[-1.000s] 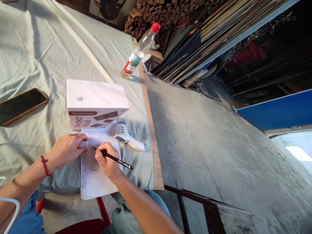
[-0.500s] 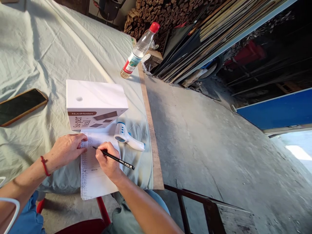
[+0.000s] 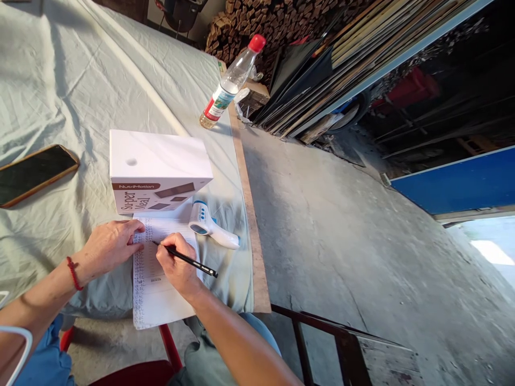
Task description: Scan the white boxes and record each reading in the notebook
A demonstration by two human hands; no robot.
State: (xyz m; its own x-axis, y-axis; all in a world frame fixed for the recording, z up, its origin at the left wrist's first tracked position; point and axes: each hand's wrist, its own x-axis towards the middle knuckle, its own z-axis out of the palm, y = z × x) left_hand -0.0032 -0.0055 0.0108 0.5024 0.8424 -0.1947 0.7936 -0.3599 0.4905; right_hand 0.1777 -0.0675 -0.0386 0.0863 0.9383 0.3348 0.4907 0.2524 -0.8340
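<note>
My right hand (image 3: 179, 266) is closed round a black pen (image 3: 195, 262), whose tip touches a sheet of paper (image 3: 163, 303) bearing printed lines and handwriting down its left side. My left hand (image 3: 108, 244) lies at the left edge of the sheet, thumb and fingers apart, fingertips on the paper. Just beyond the sheet stands a white NutriMotion box (image 3: 161, 155), its front face towards me. Right of the paper, a white and blue infrared thermometer (image 3: 219, 235) lies on its side. The lower end of the paper overhangs the table's near edge.
A phone (image 3: 38, 174) lies at the left on the cloth-covered table (image 3: 44, 91). Near the table's right edge stands a clear bottle (image 3: 223, 96) with a red cap. Stacked firewood (image 3: 241, 27) and leaning boards (image 3: 341, 69) are behind. A red chair (image 3: 132, 372) shows below.
My right hand has shifted very slightly to the left, and the pen's rear end has moved left and down a little. My left hand stays where it was.
</note>
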